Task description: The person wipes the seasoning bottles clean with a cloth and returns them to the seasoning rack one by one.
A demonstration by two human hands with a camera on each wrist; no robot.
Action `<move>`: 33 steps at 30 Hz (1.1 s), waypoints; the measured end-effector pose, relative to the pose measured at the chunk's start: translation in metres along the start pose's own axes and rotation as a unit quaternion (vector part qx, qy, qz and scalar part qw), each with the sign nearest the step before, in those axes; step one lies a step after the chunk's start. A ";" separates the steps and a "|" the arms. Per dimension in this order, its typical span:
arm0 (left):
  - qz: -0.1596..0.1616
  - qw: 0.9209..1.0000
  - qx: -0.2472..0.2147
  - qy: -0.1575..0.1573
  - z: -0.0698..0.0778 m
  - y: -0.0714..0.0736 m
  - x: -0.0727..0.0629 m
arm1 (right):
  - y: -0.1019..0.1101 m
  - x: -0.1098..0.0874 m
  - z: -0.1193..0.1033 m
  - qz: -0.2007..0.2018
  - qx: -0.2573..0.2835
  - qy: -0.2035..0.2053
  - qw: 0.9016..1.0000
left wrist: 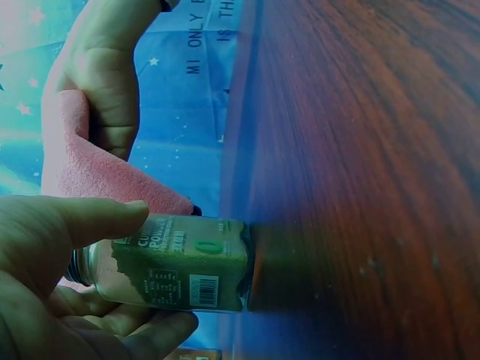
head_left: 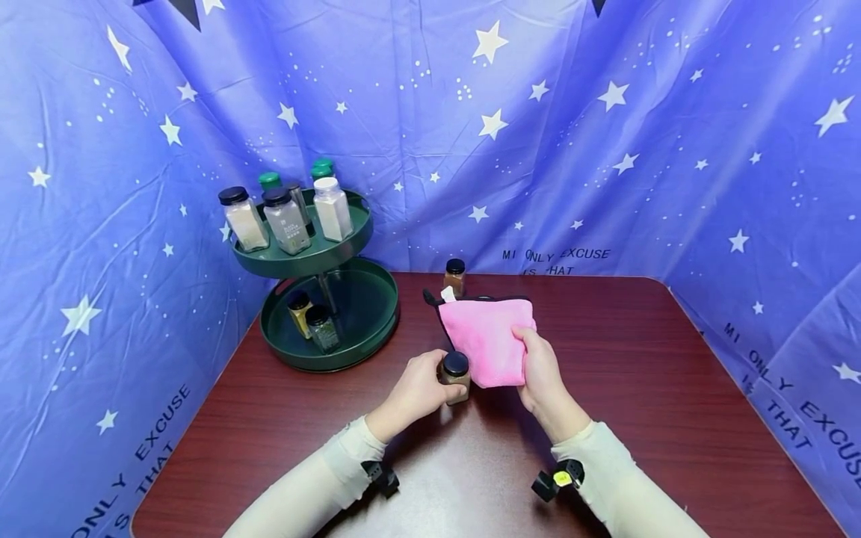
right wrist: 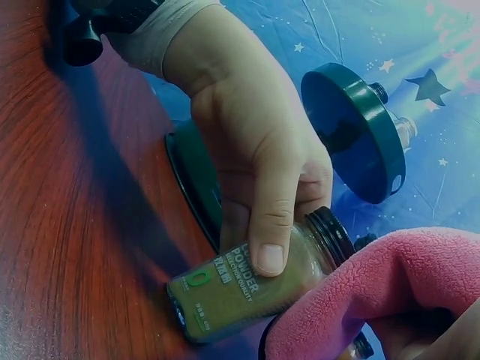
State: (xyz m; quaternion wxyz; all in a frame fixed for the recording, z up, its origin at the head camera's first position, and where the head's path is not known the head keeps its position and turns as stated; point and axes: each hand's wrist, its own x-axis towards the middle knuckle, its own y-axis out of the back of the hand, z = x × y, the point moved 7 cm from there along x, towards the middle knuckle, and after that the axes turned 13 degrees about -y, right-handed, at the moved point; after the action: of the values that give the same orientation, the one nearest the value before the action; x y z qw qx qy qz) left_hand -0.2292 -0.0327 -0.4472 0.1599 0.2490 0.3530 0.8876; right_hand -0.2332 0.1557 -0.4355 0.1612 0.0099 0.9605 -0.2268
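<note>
My left hand (head_left: 420, 387) grips a black-capped spice jar (head_left: 456, 379) between thumb and fingers. In the left wrist view the jar (left wrist: 187, 262) holds a greenish-brown powder, and its label reads partly "POWDER". It stands upright at the tabletop; whether its base touches the wood I cannot tell. My right hand (head_left: 543, 373) holds a folded pink cloth (head_left: 487, 336) with black edging by its right side, thumb on top. The cloth's lower left part hangs right beside the jar. In the right wrist view the pink cloth (right wrist: 375, 285) lies close to the jar's cap.
A two-tier dark green rack (head_left: 329, 359) stands at the back left, with several jars on its upper tier (head_left: 303, 261) and two on the lower. Behind the cloth stands another black-capped jar (head_left: 454, 278) with reddish-brown contents. Star-patterned blue fabric (head_left: 430, 134) surrounds the dark red table (head_left: 639, 359).
</note>
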 end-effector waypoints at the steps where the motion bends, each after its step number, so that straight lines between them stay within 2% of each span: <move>1: 0.001 1.000 -0.002 0.001 0.000 0.000 0.000 | 0.000 0.000 0.000 0.000 0.000 0.000 1.000; 12: 0.019 1.000 -0.008 0.002 -0.001 0.006 0.000 | -0.003 0.003 -0.001 -0.007 -0.003 0.003 1.000; 16: 0.041 0.999 -0.027 -0.001 0.001 0.017 0.001 | -0.001 0.004 -0.003 -0.003 -0.007 0.011 1.000; 19: 0.066 0.997 -0.047 -0.001 0.004 0.031 0.002 | -0.001 0.003 -0.003 0.000 -0.003 0.014 1.000; 22: 0.087 0.995 -0.057 -0.002 0.010 0.046 0.003 | -0.004 0.002 -0.003 -0.002 -0.001 0.010 1.000; 27: 0.114 0.991 -0.073 -0.024 0.026 0.066 0.008 | -0.010 0.002 0.000 -0.011 -0.020 0.005 1.000; 33: 0.131 0.982 -0.119 -0.060 0.047 0.077 0.014 | -0.021 -0.002 -0.001 -0.008 -0.076 0.025 0.997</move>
State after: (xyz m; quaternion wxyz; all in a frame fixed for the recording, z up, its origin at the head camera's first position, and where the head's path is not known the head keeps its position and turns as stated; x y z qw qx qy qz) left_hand -0.2231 -0.0544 -0.3584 0.0913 0.3257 0.1991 0.9197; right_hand -0.2335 0.1374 -0.4254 0.1359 -0.0041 0.9787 -0.1539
